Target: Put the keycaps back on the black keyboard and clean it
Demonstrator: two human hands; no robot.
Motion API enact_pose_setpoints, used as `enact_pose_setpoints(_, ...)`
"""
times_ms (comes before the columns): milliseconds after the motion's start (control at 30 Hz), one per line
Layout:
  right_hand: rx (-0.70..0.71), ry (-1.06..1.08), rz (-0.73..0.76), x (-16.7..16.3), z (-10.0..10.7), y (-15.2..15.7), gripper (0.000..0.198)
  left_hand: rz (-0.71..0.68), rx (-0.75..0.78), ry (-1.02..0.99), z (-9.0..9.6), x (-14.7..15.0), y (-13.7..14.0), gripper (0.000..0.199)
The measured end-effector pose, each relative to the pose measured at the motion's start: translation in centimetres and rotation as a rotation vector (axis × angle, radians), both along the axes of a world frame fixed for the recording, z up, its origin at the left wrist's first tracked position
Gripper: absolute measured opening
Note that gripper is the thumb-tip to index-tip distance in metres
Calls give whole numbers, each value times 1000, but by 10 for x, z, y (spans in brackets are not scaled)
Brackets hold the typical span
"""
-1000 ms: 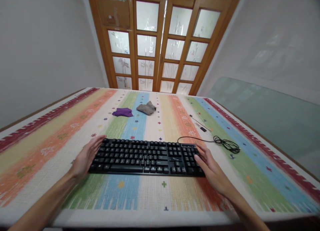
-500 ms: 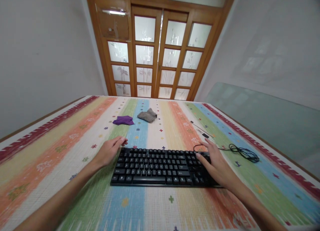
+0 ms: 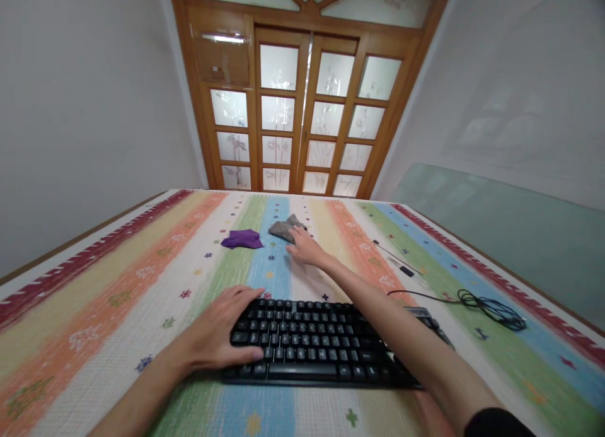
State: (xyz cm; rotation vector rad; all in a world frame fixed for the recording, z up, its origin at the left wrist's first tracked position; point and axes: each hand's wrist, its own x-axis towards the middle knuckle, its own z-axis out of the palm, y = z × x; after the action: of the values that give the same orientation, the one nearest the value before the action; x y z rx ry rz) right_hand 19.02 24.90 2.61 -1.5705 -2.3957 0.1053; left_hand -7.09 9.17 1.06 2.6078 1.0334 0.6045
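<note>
A black keyboard [image 3: 307, 339] lies in front of me on the striped tablecloth. My left hand [image 3: 222, 330] is at its left end, thumb lying on the keys and fingers stretched along the far corner, holding that end. My right arm crosses over the keyboard's right part and hides some keys. Farther off, my right hand [image 3: 307, 246] is at a folded grey cloth [image 3: 282, 229], fingertips at its near right edge, thumb apart and fingers not closed. A purple cloth [image 3: 242, 238] lies to the left of the grey one.
A coiled black cable [image 3: 491, 309] runs from the keyboard to the right. Nearby lie a thin stick-like item [image 3: 397, 255] and a small black piece [image 3: 406, 271]. Walls flank the table, and a pale green panel [image 3: 501, 216] stands along the right. Wooden glazed doors [image 3: 305, 109] are behind.
My right hand has left the keyboard's right end and reached forward and left to the grey cloth. My left hand has moved farther onto the keyboard's left end, thumb now on the keys.
</note>
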Motion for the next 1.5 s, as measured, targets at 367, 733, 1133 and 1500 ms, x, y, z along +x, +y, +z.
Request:
enact_pose_setpoints(367,-4,-104,-191,-35,-5,38,37,-111,-98,21,-7,-3,-5,131)
enact_pose_setpoints(733,-24,-16,79,-42,61,-13,23,-81,-115,12,-3,-10,-1,136)
enact_pose_setpoints(1133,-162,-47,631,-70,46,-89,20,163,56,154,9,-30,13,46)
enact_pose_setpoints(1500,-282,-64,457,-84,33,-83,27,140,58,170,9,-25,11,47)
